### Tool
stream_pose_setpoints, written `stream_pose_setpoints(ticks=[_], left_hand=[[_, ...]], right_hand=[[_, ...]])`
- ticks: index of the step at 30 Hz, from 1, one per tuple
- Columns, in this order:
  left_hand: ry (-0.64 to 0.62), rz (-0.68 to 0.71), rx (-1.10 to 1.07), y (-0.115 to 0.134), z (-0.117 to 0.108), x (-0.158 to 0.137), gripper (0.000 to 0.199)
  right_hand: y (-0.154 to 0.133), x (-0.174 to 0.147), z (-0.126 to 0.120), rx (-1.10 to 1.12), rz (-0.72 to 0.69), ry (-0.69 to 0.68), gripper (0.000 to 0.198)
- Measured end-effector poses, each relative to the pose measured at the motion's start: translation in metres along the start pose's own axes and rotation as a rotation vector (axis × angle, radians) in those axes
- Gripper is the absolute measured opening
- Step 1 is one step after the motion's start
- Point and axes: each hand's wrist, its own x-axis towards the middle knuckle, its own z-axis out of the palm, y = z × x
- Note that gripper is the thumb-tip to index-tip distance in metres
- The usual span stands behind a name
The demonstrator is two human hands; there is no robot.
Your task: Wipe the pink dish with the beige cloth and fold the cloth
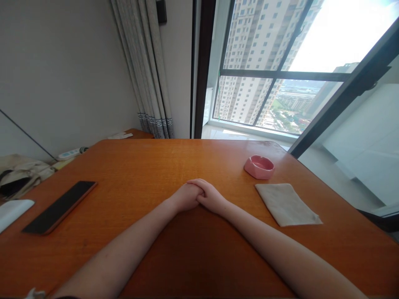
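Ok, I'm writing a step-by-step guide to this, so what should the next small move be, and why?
Probably unclasp: the left hand and right hand are folded together over the table, so neither looks free to pick anything up. The cloth and pink ashtray lie off to the right, apart from both.

A pale grey cloth (287, 205) lies flat on the right, its near right corner slightly rumpled. Just beyond its far edge, an angular pink ashtray (256, 170) sits upright.
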Motion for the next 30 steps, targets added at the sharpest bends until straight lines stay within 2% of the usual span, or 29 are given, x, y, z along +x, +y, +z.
stream_pose_setpoints(ticks=[9,14,16,18,19,20,23,24,27,30], left_hand=[[-0.04,0.037,0.047,0.002,-0.005,0.001,0.027],[-0.038,0.009,-0.009,-0.002,0.0,0.0,0.025],[-0.012,0.016,-0.04,-0.002,0.003,0.0,0.023],[0.008,0.013,-0.046,-0.003,0.004,0.0,0.015],[0.015,0.003,-0.045,-0.003,0.004,0.0,0.011],[0.021,-0.012,-0.047,-0.004,0.004,0.001,0.015],[0.05,-0.045,-0.079,-0.007,0.003,0.002,0.03],[0.056,-0.049,-0.089,-0.007,0.002,0.003,0.032],[0.04,-0.047,-0.099,-0.008,0.002,0.003,0.032],[0.028,-0.042,-0.085,-0.008,0.003,0.002,0.032]], right_hand=[[0.007,0.001,0.003,0.069,-0.018,0.038,0.058],[0.004,0.0,0.002,-0.027,-0.018,0.001,0.058],[-0.005,-0.001,-0.009,-0.167,-0.075,-0.075,0.057],[-0.018,-0.003,-0.03,-0.36,-0.173,-0.139,0.052],[-0.023,-0.005,-0.045,-0.455,-0.207,-0.124,0.046],[-0.026,-0.008,-0.06,-0.53,-0.195,-0.05,0.042],[-0.017,-0.023,-0.109,-0.724,0.043,0.278,0.038],[-0.008,-0.029,-0.123,-0.826,0.149,0.331,0.041],[0.028,-0.047,-0.15,-1.033,0.49,0.284,0.059],[0.059,-0.056,-0.159,-1.047,0.635,0.228,0.047]])
